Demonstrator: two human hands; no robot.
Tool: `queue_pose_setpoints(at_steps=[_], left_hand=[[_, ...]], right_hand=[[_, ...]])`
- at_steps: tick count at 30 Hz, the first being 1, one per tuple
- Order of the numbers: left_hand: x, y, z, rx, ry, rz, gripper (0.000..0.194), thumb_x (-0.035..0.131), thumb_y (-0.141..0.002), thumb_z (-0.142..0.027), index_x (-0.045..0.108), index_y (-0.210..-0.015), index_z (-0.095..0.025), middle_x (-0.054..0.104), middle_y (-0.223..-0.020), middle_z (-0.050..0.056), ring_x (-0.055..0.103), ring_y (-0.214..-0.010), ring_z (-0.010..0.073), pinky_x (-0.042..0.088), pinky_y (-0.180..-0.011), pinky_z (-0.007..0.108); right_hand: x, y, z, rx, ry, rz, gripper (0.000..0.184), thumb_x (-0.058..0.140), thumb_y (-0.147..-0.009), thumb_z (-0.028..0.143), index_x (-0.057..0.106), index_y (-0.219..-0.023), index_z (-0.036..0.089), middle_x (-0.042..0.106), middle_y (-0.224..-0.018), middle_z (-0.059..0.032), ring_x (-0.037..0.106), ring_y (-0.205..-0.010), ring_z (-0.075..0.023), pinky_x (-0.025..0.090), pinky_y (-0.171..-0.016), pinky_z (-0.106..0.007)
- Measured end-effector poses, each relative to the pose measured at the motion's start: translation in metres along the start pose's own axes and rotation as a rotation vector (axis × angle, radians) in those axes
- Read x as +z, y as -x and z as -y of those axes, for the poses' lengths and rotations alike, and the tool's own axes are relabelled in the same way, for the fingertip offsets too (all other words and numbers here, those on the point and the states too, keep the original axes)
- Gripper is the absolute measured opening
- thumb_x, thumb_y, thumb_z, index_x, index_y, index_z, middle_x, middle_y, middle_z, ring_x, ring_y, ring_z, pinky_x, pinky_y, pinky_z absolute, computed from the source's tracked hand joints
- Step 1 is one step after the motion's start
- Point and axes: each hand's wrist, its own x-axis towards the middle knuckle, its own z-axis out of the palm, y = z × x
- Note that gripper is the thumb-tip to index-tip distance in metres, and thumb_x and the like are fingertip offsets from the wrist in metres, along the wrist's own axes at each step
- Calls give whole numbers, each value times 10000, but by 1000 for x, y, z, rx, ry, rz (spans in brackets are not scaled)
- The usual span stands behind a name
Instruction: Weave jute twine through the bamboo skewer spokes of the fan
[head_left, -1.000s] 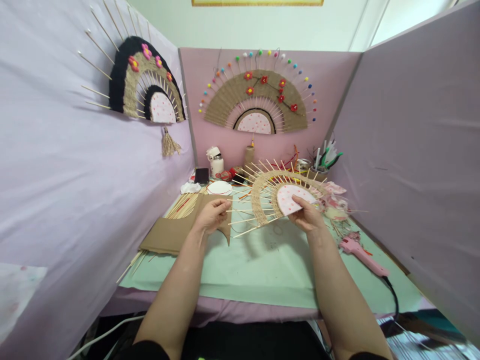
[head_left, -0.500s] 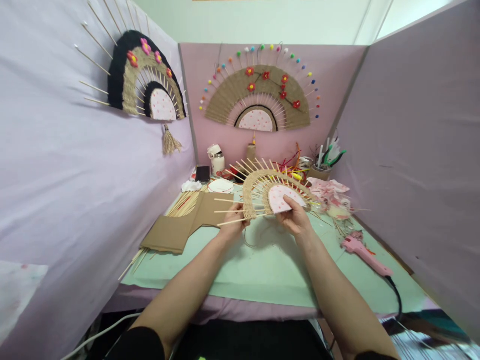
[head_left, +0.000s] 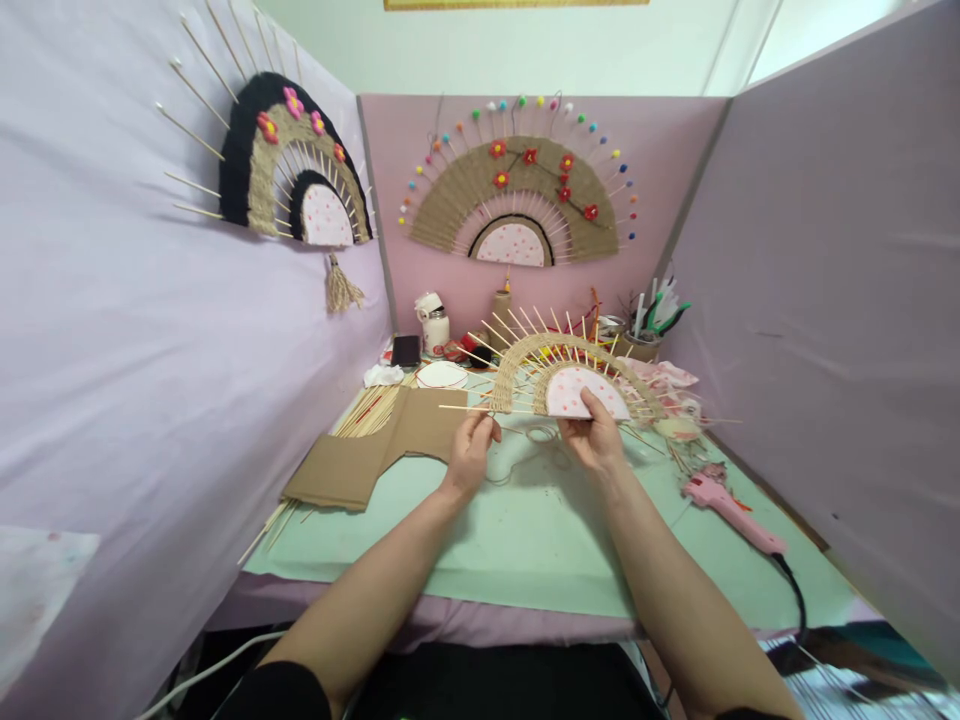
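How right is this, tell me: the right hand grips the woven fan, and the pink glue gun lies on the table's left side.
Not left: the head view shows the pink glue gun on the right side of the table. The right hand does grip the woven fan.

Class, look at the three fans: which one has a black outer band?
The left-wall fan: its outermost band is black. The back-wall fan and the held fan both have tan outer bands.
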Motion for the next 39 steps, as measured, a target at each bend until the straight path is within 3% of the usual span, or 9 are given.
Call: queue_pose_setpoints(at_steps=[4, 11, 15, 20, 26, 32, 39], left_hand=[[0, -1, -1, -53, 129, 10, 507, 391, -815, -599, 515, -591, -161, 452, -550, -1, 253, -458, 76, 194, -463, 252], [-2, -4, 6, -172, 139, -77, 403, 582, -735, -532, 539, -583, -162, 495, -570, 1, 364, -500, 84, 248, -477, 227], [-4, -5, 5, -142, 108, -45, 327, 598, -739, -489, 610, -771, -164, 498, -571, -14, 397, -518, 93, 272, -497, 222], [-8, -7, 3, -98, 84, 29, 370, 609, -746, -433, 606, -997, -162, 465, -548, -43, 345, -490, 76, 253, -488, 214], [-17, -14, 11, -155, 81, 36, 328, 584, -749, -461, 662, -804, -147, 393, -492, -49, 295, -454, 61, 192, -451, 212], [-19, -19, 14, -199, 142, -34, 300, 664, -677, -442, 630, -710, -147, 409, -480, -54, 287, -432, 45, 172, -436, 204], [-26, -21, 1, -326, 595, 69, 302, 730, -637, -360, 522, -678, -144, 424, -494, -62, 278, -406, 16, 177, -411, 163]], right_hand=[[0, 1, 0, 4, 6, 22, 236, 627, -724, 79, 591, -916, 210, 723, -794, 44, 674, -685, -92, 578, -599, -190], [-2, 1, -1, -15, 60, 65, 244, 665, -696, 107, 589, -896, 225, 718, -805, 56, 676, -713, -96, 578, -617, -191], [-2, 0, 2, -6, 49, 65, 240, 653, -703, 102, 590, -905, 217, 720, -807, 45, 679, -706, -103, 580, -619, -202], [-2, -2, 11, 23, 14, 34, 247, 591, -748, 79, 587, -963, 199, 727, -781, 23, 678, -649, -100, 576, -578, -193], [-2, -2, 19, 103, 66, 17, 251, 566, -752, 63, 596, -971, 181, 725, -739, 9, 677, -599, -113, 563, -507, -172], [-3, 1, 14, 175, 158, 119, 287, 577, -733, 49, 591, -999, 155, 730, -825, -37, 697, -707, -163, 596, -632, -256], [-5, 1, 13, 207, 195, 146, 293, 543, -751, 51, 587, -1021, 157, 730, -846, -43, 697, -728, -163, 596, -640, -263]])
